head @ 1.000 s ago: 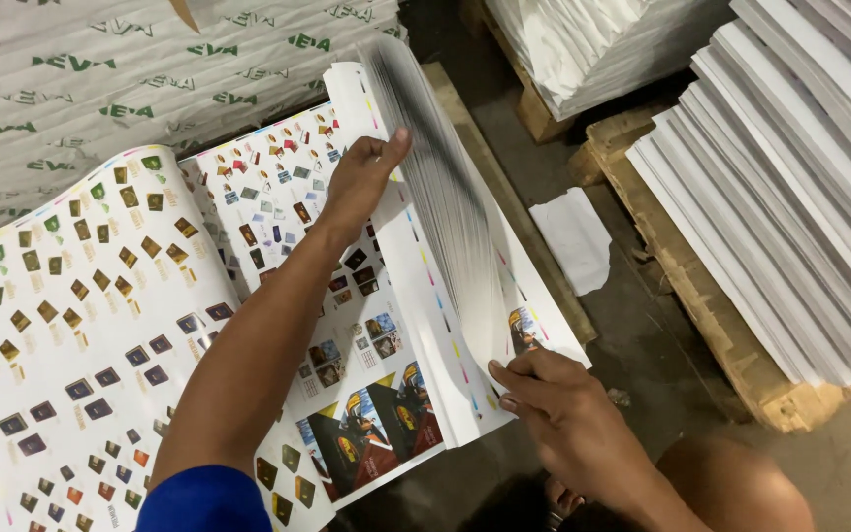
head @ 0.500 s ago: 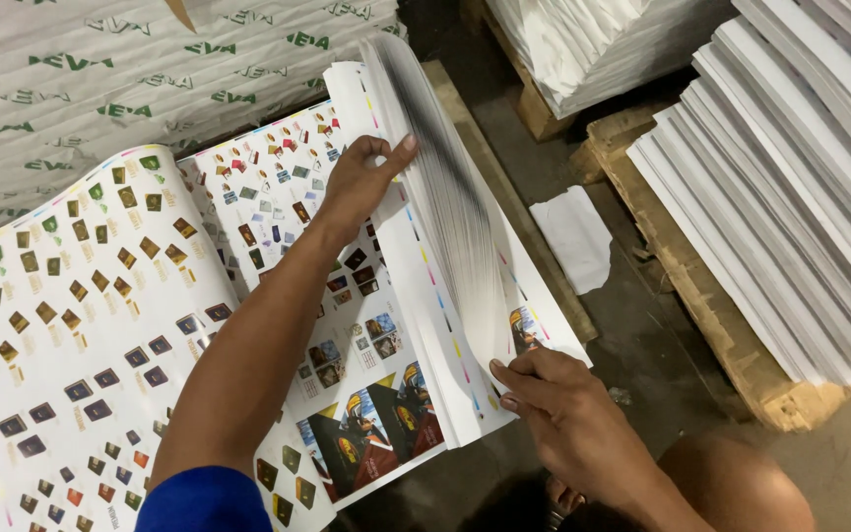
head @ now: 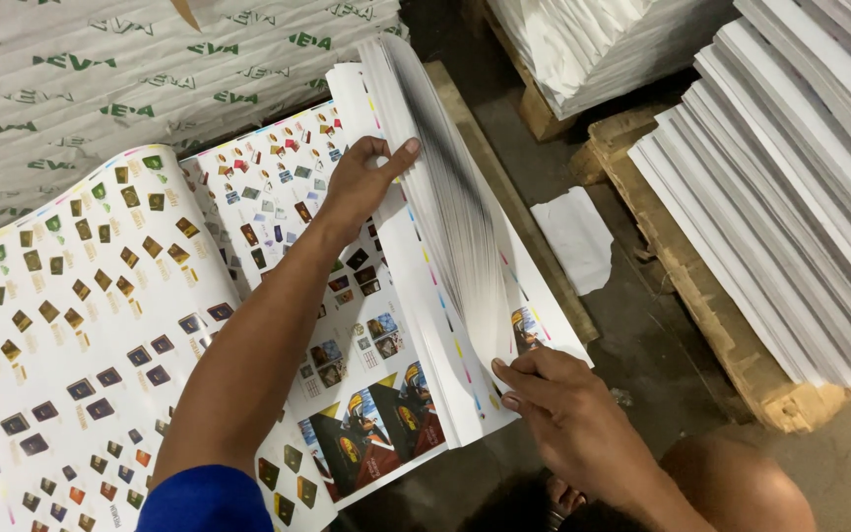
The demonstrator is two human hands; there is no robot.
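A thick stack of printed sheets [head: 81, 325] covered with small coloured pictures lies in front of me. Its right-hand part is lifted and fanned into a curved bundle [head: 445, 197]. My left hand [head: 361, 182] reaches across the open sheet, fingers under the raised bundle's far edge and thumb against it. My right hand [head: 563, 414] pinches the near corner of the fanned sheets, where a printed corner shows. A blue sleeve [head: 204, 502] covers my left upper arm.
A wrapped paper pallet [head: 150, 69] with green print stands behind the stack. White paper stacks on wooden pallets [head: 741, 325] fill the right and top. A loose white sheet [head: 573, 236] lies on the dark floor between. My knee [head: 731, 483] is at bottom right.
Hardly anything differs. My left hand has shifted slightly on the lifted bundle, and the fanned sheets stay raised; my right hand keeps its hold at the near corner.
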